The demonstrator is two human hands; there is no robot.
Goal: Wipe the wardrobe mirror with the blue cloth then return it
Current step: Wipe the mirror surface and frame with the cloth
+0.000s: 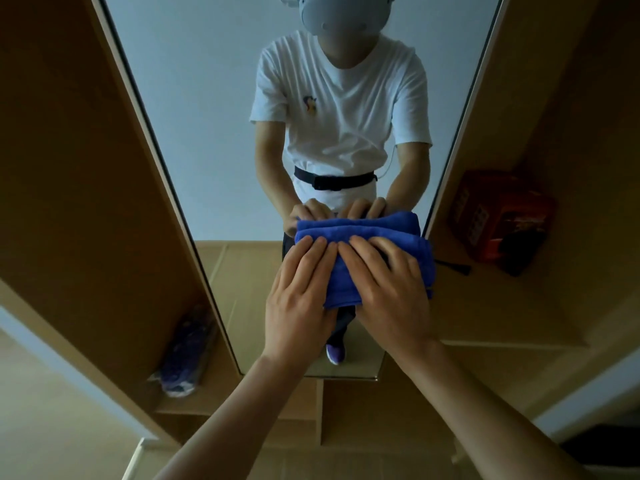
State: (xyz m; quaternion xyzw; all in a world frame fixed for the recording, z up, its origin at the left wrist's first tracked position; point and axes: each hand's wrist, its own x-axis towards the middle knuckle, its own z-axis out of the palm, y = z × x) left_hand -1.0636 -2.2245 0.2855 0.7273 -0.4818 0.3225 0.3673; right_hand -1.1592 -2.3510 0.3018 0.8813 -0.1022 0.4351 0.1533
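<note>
- Wooden wardrobe (pixel 86 168) fills the view, with a tall narrow mirror (pixel 207 116) set between its side panels. A shelf on one side holds a red box (pixel 498 216); a lower shelf on the other holds a wrapped purple bundle (pixel 187 351).
- Blue cloth (pixel 341 282): folded into a thick pad and pressed flat on the lower part of the mirror, right of centre, near the frame edge.
- Left hand (pixel 301 292): fingers straight and together, lying on the pad's left part. Grip is flat; nothing is clasped.
- Right hand (pixel 388 289): same posture, spread over the pad's middle and right. Grip is flat, pressing only.
- Judgement: the two palms side by side spread pressure over the whole pad, and the folding gives a firm wiping face.
- Cloth look: deep blue, plush nap, rounded fold along the top edge, no visible soiling.
- Judgement: wiping is under way; the return is not yet done.
</note>
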